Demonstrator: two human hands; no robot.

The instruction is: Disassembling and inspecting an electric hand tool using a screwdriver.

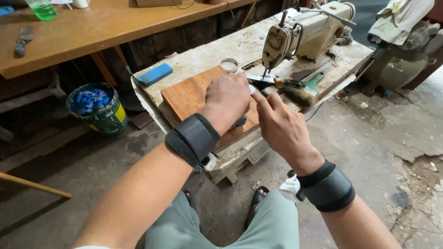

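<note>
My left hand is curled, knuckles up, over the right end of a reddish wooden board on the sewing table. Its fingers are hidden. A small dark piece sticks out beneath its heel. My right hand reaches in from the right with fingers stretched forward, the tips touching beside my left hand's fingers; I see nothing held in it. Both wrists wear black bands. Just beyond the hands lie dark scissors and a brush with a green handle.
A cream industrial sewing machine stands at the back of the worn white table. On that table lie a blue block and a clear ring. A green bucket stands on the floor at left, below a wooden bench.
</note>
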